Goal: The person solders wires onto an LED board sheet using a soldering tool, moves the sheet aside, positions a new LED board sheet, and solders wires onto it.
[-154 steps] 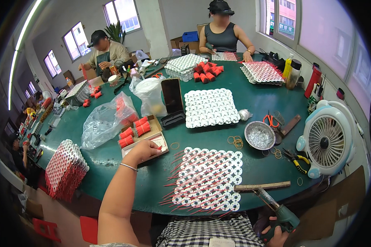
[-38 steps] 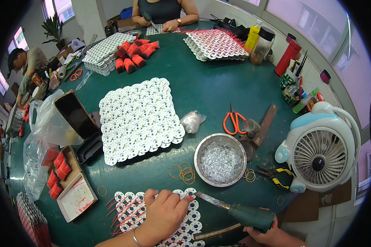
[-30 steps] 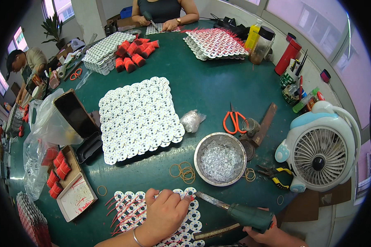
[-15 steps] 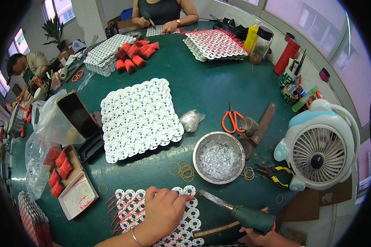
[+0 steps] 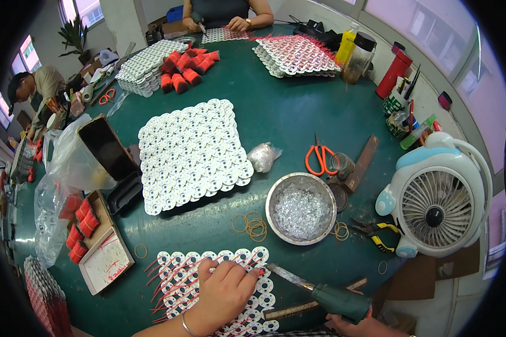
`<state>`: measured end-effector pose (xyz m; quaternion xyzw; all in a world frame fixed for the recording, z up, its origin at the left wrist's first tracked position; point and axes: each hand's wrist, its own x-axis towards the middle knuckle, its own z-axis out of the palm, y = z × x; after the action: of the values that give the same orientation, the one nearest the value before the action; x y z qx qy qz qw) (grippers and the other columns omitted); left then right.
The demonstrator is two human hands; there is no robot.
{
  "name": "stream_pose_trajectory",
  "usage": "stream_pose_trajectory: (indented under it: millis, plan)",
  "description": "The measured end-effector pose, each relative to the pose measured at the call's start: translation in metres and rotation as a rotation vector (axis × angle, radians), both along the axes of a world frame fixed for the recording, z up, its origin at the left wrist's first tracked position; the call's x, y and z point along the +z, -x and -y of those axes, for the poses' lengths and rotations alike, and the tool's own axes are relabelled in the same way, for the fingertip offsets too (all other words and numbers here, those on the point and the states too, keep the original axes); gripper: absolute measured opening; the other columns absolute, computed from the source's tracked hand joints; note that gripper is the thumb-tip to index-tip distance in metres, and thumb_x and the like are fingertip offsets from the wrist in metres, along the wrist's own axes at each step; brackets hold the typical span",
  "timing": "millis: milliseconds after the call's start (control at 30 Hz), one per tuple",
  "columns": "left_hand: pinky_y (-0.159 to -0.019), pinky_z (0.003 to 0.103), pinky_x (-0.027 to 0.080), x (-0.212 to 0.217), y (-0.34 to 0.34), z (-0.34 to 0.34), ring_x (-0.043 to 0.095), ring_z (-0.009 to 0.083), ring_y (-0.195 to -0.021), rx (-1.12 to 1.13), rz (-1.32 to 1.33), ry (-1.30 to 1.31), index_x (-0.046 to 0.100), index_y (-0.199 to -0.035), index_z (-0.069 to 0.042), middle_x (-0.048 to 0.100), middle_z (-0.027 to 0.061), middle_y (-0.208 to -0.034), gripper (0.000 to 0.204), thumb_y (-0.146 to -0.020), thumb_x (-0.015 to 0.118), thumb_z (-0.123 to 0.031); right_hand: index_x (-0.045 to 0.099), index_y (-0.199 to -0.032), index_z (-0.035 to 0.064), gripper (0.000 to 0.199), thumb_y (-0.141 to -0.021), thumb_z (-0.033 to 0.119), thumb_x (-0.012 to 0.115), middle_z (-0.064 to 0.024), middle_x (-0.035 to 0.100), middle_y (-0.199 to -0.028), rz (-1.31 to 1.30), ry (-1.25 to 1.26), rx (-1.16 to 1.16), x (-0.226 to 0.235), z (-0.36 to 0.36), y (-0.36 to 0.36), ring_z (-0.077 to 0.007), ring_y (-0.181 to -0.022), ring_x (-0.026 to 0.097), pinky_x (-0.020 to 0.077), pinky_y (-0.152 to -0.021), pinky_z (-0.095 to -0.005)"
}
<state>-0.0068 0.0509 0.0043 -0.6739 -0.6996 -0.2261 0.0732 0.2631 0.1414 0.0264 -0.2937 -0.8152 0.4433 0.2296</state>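
Note:
A sheet of round white circuit boards (image 5: 177, 259) lies before me, with thin red wires (image 5: 162, 297) trailing off its left side. Over its middle, my left hand (image 5: 226, 295) is closed in a pinch, palm down. A bit of red, apparently a wire end, shows at its fingertips near the right column. My right hand (image 5: 351, 326), partly cut off by the lower edge, grips a soldering iron (image 5: 343, 302) with a green body. Its long metal tip reaches left, beside those fingertips at the far right corner of the sheet; whether it touches is too small to tell.
A stack of white board sheets (image 5: 191, 157) stands ahead. Nearby are a metal bowl (image 5: 271, 210) of clear bits, orange scissors (image 5: 319, 159), pliers (image 5: 383, 236), a fan (image 5: 438, 196) and a box (image 5: 109, 261) beside red wire bundles (image 5: 84, 219). A co-worker (image 5: 222, 12) sits across the table.
The view has shifted slightly. Relative to the sheet, the iron's tip and my left fingertips have come a little nearer to me. The co-worker's hand across the table has lifted off their sheet.

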Motion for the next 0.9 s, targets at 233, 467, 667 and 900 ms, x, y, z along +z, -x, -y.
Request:
stream_pose_trajectory:
  millis: [233, 467, 667, 900]
  plan:
    - [-0.077, 0.038, 0.031, -0.001, 0.001, 0.003, 0.051, 0.0147, -0.072, 0.006, 0.027, 0.006, 0.066, -0.083, -0.015, 0.047, -0.0032, -0.067, 0.022, -0.062, 0.072, -0.014, 0.063, -0.103, -0.0015, 0.032, -0.075, 0.012, 0.072, -0.0129, 0.067, -0.094, 0.024, 0.036, 0.014, 0.007, -0.001, 0.007, -0.0248, -0.081, 0.065, 0.0496, -0.076, -0.0342]
    - [-0.076, 0.038, 0.031, -0.001, 0.001, 0.003, 0.052, 0.0152, -0.071, 0.010, 0.051, 0.025, 0.066, -0.084, -0.015, 0.047, -0.0030, -0.067, 0.023, -0.062, 0.072, -0.013, 0.063, -0.099, -0.0004, 0.030, -0.073, 0.011, 0.072, -0.0125, 0.067, -0.086, 0.049, 0.025, -0.022, 0.007, 0.002, 0.010, -0.0242, -0.076, 0.064, 0.0505, -0.073, -0.0342]
    - [-0.076, 0.038, 0.031, 0.001, 0.000, 0.002, 0.052, 0.0153, -0.071, 0.009, 0.050, 0.034, 0.066, -0.084, -0.014, 0.047, -0.0029, -0.067, 0.021, -0.064, 0.072, -0.013, 0.063, -0.098, -0.0003, 0.023, -0.079, 0.012, 0.070, -0.0095, 0.067, -0.084, 0.088, -0.092, 0.033, -0.003, -0.006, -0.006, -0.0191, -0.073, 0.063, 0.0497, -0.069, -0.0334]
    - [-0.075, 0.037, 0.032, 0.023, 0.009, 0.001, 0.054, 0.0159, -0.074, 0.070, 0.204, 0.027, 0.067, -0.082, -0.017, 0.055, -0.0038, -0.074, 0.022, -0.063, 0.072, -0.007, 0.055, -0.114, -0.0005, 0.033, -0.086, 0.016, 0.061, -0.0045, 0.064, -0.076, 0.170, 0.075, 0.081, 0.005, -0.021, -0.010, -0.0135, -0.071, 0.064, 0.0505, -0.065, -0.0299]
